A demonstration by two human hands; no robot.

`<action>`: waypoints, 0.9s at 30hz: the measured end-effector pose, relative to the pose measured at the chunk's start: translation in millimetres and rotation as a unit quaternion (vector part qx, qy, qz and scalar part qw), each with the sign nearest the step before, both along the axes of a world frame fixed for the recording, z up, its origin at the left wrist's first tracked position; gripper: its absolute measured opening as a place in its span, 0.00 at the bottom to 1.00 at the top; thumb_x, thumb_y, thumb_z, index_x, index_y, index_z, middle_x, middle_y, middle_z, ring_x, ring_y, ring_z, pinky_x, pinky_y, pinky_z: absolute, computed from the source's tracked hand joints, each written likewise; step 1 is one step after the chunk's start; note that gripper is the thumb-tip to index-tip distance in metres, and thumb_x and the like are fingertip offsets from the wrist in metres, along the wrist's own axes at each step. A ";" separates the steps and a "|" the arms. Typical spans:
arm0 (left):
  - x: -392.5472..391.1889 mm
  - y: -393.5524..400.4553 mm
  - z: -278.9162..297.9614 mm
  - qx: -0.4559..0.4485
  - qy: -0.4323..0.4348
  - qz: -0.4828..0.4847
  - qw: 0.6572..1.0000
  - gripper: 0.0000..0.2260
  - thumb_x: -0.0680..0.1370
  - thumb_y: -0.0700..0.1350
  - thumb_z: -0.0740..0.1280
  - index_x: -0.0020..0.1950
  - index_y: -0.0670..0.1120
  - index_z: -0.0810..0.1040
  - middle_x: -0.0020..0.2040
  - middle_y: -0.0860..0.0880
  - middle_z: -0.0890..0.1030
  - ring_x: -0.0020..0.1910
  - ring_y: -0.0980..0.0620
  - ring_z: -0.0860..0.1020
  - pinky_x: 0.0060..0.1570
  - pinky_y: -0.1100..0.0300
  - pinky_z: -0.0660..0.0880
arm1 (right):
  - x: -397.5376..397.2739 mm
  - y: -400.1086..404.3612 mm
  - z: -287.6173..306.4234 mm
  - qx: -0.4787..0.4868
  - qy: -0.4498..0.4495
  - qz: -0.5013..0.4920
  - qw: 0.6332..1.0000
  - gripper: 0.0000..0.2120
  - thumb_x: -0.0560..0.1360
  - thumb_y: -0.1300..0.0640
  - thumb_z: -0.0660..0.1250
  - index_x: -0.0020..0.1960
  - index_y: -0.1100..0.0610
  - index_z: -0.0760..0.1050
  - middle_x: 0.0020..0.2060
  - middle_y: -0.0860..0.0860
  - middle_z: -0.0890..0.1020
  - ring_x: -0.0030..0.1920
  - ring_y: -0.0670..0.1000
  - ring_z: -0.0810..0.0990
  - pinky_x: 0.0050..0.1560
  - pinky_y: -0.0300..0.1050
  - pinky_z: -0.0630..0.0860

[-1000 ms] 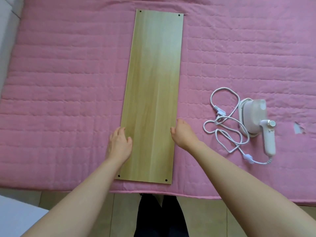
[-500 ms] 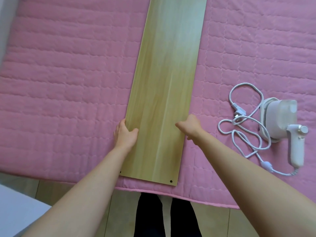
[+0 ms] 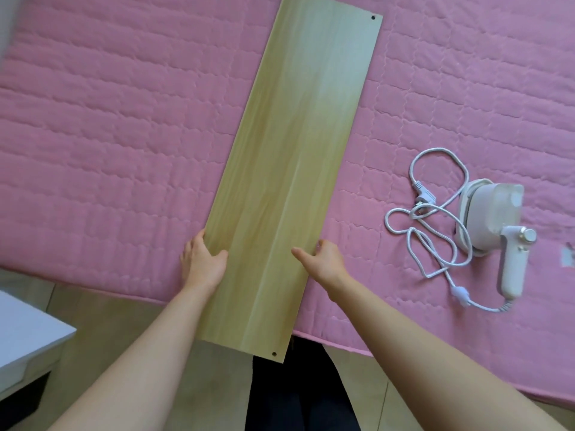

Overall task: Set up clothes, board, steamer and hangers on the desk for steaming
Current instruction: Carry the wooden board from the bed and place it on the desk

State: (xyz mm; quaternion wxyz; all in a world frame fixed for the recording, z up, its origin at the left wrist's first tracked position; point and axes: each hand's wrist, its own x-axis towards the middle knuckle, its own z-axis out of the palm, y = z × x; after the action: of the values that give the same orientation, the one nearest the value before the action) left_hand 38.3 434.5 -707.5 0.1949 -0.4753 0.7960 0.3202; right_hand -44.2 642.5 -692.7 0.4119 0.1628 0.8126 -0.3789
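The long wooden board (image 3: 289, 169) lay across the pink quilted tabletop (image 3: 124, 144), its length running from about 1 o'clock down to 7 o'clock, and its near end overhung the tabletop's front edge. The left hand (image 3: 202, 262) held the board's left edge, thumb lying on top and fingers wrapped over the side. The right hand (image 3: 323, 259) took the right edge the same way, thumb stretched across the wood; both grips were closed on the board. At 3 o'clock from the hands, well apart from the board, the white steamer (image 3: 494, 225) rested on the tabletop, its loose cord (image 3: 426, 213) coiled between steamer and board. A white furniture corner (image 3: 28, 340) showed at 8 o'clock.
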 end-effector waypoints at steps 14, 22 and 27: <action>-18.7 -16.5 -0.3 -0.037 -0.071 -0.092 0.993 0.26 0.76 0.45 0.64 0.72 0.39 0.62 0.68 0.36 0.67 0.67 0.35 0.67 0.66 0.47 0.65 | -19.1 6.1 -5.9 0.019 -0.115 0.072 0.991 0.11 0.75 0.55 0.62 0.44 0.63 0.75 0.38 0.55 0.73 0.39 0.53 0.71 0.42 0.46 0.71; -84.0 -28.6 -8.4 -0.011 -0.005 -0.075 0.997 0.28 0.75 0.47 0.64 0.74 0.43 0.63 0.69 0.38 0.68 0.67 0.36 0.67 0.68 0.48 0.64 | -80.8 -5.3 -4.0 0.039 -0.100 0.037 0.994 0.16 0.77 0.56 0.60 0.59 0.66 0.74 0.48 0.59 0.80 0.49 0.58 0.81 0.57 0.54 0.73; -79.8 -31.1 -11.4 -0.009 0.005 -0.076 0.997 0.28 0.75 0.47 0.65 0.74 0.44 0.63 0.69 0.38 0.69 0.68 0.38 0.66 0.69 0.50 0.62 | -77.1 -18.7 -6.5 0.051 -0.088 0.041 0.994 0.05 0.73 0.58 0.60 0.45 0.58 0.73 0.47 0.59 0.82 0.49 0.59 0.83 0.40 0.44 0.69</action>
State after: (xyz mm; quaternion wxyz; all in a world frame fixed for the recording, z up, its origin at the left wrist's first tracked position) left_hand -41.6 403.4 -718.9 0.2102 -0.4134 0.8339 0.2993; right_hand -121.3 623.8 -699.2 0.4879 0.1826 0.7978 -0.3036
